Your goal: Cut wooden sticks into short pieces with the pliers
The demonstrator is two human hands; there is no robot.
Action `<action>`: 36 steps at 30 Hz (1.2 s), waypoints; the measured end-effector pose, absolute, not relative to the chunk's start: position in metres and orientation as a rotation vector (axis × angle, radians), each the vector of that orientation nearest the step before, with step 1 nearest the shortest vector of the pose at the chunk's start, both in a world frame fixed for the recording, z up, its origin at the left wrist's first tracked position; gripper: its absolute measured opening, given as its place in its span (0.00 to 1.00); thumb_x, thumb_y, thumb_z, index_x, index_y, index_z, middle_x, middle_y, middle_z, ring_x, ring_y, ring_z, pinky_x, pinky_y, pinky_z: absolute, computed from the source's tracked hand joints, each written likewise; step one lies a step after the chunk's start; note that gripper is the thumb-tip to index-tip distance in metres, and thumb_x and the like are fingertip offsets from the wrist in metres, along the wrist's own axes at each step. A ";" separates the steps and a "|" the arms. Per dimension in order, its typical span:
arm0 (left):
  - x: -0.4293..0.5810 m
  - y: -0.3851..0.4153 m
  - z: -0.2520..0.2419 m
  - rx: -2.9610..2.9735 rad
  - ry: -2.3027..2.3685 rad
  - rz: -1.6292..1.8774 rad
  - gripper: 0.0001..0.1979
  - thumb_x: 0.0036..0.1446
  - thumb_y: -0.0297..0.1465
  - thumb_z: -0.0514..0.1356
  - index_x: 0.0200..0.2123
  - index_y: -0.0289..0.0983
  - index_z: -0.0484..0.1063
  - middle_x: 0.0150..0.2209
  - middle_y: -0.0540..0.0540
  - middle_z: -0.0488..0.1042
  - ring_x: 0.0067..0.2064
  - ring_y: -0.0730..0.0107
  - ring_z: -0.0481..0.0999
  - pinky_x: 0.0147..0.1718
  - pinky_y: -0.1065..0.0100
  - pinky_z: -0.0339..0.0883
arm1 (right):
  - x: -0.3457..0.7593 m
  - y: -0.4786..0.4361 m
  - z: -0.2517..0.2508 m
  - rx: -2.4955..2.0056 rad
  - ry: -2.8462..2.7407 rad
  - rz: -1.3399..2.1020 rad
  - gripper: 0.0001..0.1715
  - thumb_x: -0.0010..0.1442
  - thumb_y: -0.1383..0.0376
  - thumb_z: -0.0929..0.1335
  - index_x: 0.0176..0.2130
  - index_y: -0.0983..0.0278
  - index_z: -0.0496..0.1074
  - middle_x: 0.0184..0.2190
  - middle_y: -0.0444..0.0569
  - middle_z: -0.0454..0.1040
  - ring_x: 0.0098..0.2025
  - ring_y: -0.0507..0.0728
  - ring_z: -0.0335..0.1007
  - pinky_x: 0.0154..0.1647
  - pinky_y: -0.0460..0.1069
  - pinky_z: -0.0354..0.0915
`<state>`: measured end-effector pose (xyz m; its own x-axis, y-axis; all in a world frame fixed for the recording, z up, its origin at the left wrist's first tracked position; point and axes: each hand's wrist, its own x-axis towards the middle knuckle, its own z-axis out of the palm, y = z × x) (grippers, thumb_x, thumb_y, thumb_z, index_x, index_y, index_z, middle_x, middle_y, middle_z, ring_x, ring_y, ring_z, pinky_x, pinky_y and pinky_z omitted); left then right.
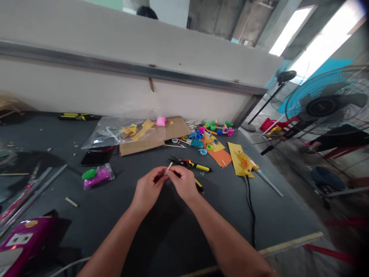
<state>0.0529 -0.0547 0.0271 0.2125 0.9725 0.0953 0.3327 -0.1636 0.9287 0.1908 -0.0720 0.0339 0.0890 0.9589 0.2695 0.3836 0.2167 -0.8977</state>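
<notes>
My left hand [149,187] and my right hand [183,182] meet over the middle of the dark table. Between their fingertips is a short pale wooden stick [169,167], tilted with its upper end pointing away from me. Both hands are closed, thumbs and fingers pinched on the stick; its lower end is hidden by the fingers. Just beyond my right hand lies a pair of pliers-like cutters [191,164] with black and yellow handles, its jaws pointing left. Part of its other handle shows beside my right wrist.
A yellow glue gun [245,163] with a cord lies on yellow card at right. Clay in several colours [198,134], a cardboard sheet [141,146] and a plastic bag [111,132] lie behind. A purple device [27,238] sits front left. A fan [323,105] stands off the right edge.
</notes>
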 end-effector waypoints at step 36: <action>0.048 -0.060 0.032 1.894 1.496 0.956 0.13 0.59 0.38 0.47 0.33 0.39 0.68 0.31 0.49 0.73 0.33 0.69 0.70 0.33 0.73 0.59 | 0.242 -0.115 0.039 -1.645 -1.861 0.933 0.28 0.44 0.69 0.65 0.48 0.64 0.61 0.42 0.52 0.67 0.43 0.58 0.64 0.43 0.50 0.58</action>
<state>0.0477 -0.0597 0.0317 0.1324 0.9710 0.1991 0.5890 -0.2387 0.7721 0.2417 -0.1152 0.0392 -0.1589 0.9839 -0.0812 0.6538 0.0432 -0.7554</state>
